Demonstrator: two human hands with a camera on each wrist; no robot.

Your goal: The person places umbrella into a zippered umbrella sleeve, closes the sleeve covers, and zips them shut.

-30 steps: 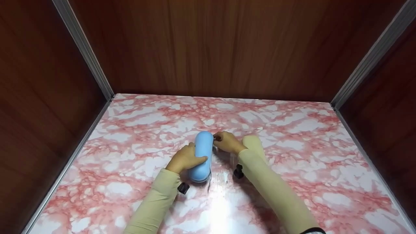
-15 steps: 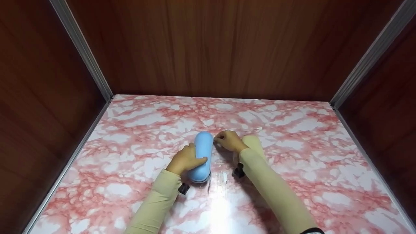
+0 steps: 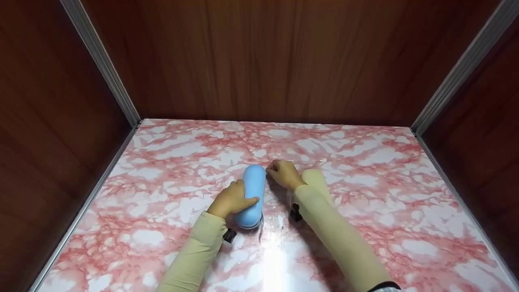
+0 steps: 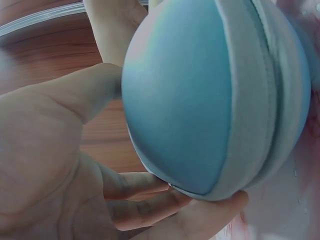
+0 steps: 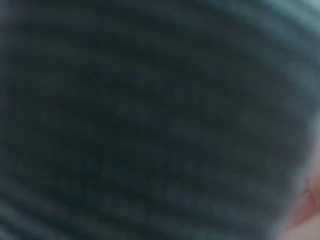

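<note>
A rounded, long blue zip case (image 3: 254, 182) lies on the table, its long side running away from me. My left hand (image 3: 232, 199) grips it from the left, thumb over the top and fingers low along the side. Seen end-on in the left wrist view, the case (image 4: 180, 100) shows two pale bands along its seam. At the far right side of the case, my right hand (image 3: 285, 173) has thumb and forefinger pinched together at the zipper line, on a zipper pull mostly hidden by the fingers. A dark, blurred ribbed surface (image 5: 150, 120) fills most of the right wrist view.
A pale yellow oblong object (image 3: 317, 180) lies right of the case, partly behind my right forearm. The table (image 3: 170, 162) has a red and white marbled top. Brown wood-grain panels (image 3: 259, 61) with metal corner strips enclose its back and sides.
My right hand has shifted slightly farther from me near the far end of the case, its wrist turning a little. The left hand and the case stay almost in place.
</note>
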